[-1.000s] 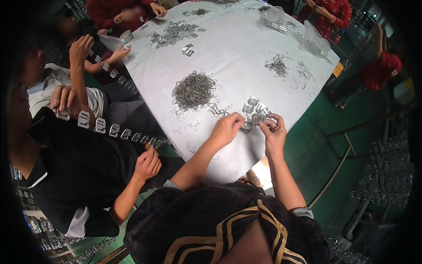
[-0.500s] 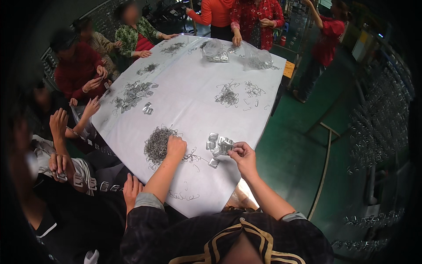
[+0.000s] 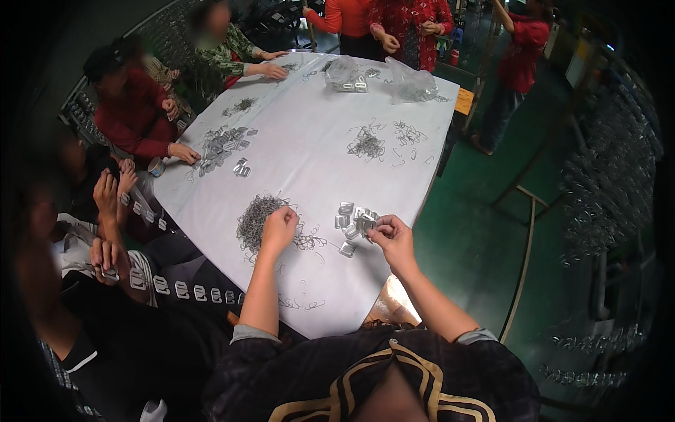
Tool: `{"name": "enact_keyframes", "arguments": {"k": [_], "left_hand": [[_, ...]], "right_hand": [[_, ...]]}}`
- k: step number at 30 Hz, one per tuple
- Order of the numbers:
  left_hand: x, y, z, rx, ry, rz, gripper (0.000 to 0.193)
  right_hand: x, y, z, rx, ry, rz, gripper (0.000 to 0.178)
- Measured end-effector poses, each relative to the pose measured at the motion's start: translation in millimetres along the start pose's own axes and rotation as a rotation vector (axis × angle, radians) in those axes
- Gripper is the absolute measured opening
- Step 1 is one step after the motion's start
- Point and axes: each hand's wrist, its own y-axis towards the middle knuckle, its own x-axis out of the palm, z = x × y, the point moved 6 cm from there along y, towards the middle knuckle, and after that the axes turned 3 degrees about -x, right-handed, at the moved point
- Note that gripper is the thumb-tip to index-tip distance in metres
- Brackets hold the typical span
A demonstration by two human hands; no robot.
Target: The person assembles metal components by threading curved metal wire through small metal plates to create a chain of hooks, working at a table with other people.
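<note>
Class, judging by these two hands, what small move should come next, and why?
The left hand is at the right side of a heap of overlapping wire hooks, and the right hand is at the metal buckles, so perhaps the left should draw one hook clear.

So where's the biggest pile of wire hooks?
In the head view, the pile of wire hooks lies on the table, left of the metal buckles, with the left hand at its right edge.
</note>
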Motion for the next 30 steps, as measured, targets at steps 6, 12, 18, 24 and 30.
{"name": "enact_keyframes", "arguments": {"k": [6, 12, 18, 24, 30], "left_hand": [[13, -37, 87, 0.258, -0.559, -0.149, 0.008], [25, -56, 103, 0.273, -0.556, -0.098, 0.006], [39, -47, 91, 0.199, -0.591, -0.053, 0.006], [28, -43, 84, 0.230, -0.706, 0.010, 0.007], [13, -45, 79, 0.227, -0.660, 0.067, 0.008]], "right_hand": [[15, 0, -6, 0.035, 0.034, -0.047, 0.015], [28, -5, -13, 0.010, -0.008, -0.083, 0.015], [32, 1, -3, -0.019, -0.094, -0.153, 0.016], [-19, 37, 34, -0.052, -0.425, 0.002, 0.026], [-6, 44, 62, -0.327, -1.171, -0.089, 0.038]]}}
